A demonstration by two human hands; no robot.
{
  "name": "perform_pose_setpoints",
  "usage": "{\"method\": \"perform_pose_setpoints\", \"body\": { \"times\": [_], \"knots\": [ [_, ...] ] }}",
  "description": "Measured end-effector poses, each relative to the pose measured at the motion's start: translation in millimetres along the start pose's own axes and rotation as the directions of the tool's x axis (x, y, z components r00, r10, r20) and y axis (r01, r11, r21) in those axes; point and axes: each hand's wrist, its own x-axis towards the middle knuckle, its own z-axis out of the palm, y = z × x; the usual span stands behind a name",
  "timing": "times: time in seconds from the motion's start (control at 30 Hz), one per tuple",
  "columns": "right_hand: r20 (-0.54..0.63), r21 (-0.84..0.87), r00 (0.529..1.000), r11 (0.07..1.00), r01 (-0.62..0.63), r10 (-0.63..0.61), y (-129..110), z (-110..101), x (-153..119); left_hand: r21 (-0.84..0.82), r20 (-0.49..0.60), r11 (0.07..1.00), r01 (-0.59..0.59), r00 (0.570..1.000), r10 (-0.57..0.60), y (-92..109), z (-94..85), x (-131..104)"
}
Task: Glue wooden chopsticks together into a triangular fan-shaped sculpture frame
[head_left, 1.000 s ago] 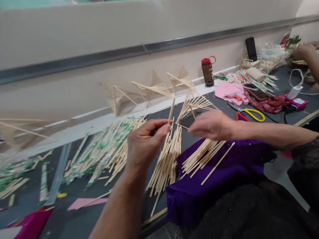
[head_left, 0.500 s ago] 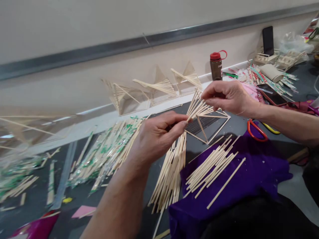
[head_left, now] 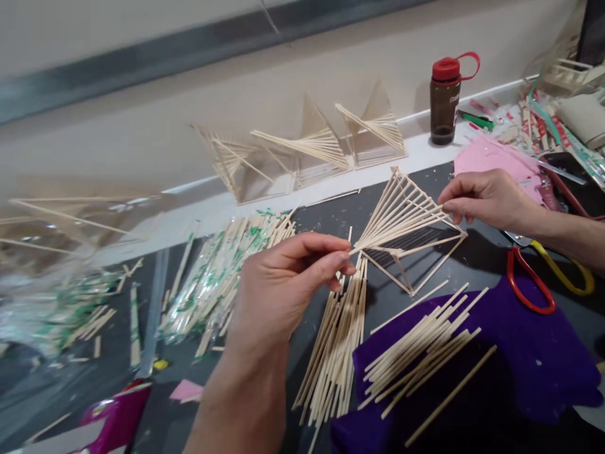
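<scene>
A twisted frame of thin wooden chopsticks (head_left: 437, 267) stands on the dark table, with a fan of sticks along its upper side. My left hand (head_left: 293, 284) pinches the left end of one chopstick (head_left: 401, 232) that lies across the fan, between thumb and forefinger. At the far end of this stick, on the frame's right side, the fingertips of my right hand (head_left: 491, 200) are closed. Loose chopsticks (head_left: 333, 347) lie in a bundle below my left hand. Several more sticks (head_left: 420, 353) rest on a purple cloth (head_left: 543, 353) in front of the frame.
Similar stick frames (head_left: 312, 151) stand along the wall. A brown bottle with a red lid (head_left: 444, 104) is behind my right hand. Red and yellow-handled scissors (head_left: 532, 284) lie at right. Plastic-wrapped sticks (head_left: 227, 271) and a clear ruler (head_left: 154, 309) lie at left.
My right hand has moved right, away from the middle of the fan to the frame's right side. My left hand keeps its pinch at the fan's left end. The camera view has shifted closer.
</scene>
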Motion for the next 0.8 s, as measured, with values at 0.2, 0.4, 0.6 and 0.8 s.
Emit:
{"method": "perform_pose_setpoints", "body": {
  "times": [0.2, 0.4, 0.6, 0.8],
  "knots": [
    [0.031, -0.028, 0.999, 1.000, -0.014, 0.015, 27.4, -0.7, 0.6, -0.160, -0.029, 0.974, 0.162, 0.985, -0.169, -22.5, 12.1, 3.5],
    [0.079, -0.094, 0.993, 0.993, -0.077, 0.085, 36.8, -9.7, -3.5, -0.173, 0.059, 0.976, 0.133, 0.990, -0.124, -37.4, 14.6, 0.8],
    [0.131, -0.167, 0.972, 0.971, -0.172, 0.194, 37.2, -8.2, -10.5, -0.030, -0.028, 0.999, -0.016, 0.999, 0.015, -43.7, 20.2, -5.1],
    [0.124, -0.194, 0.970, 0.964, -0.182, 0.208, 38.7, -3.2, -11.7, 0.126, -0.092, 0.982, -0.137, 0.985, 0.149, -47.6, 19.5, -9.5]
  ]
}}
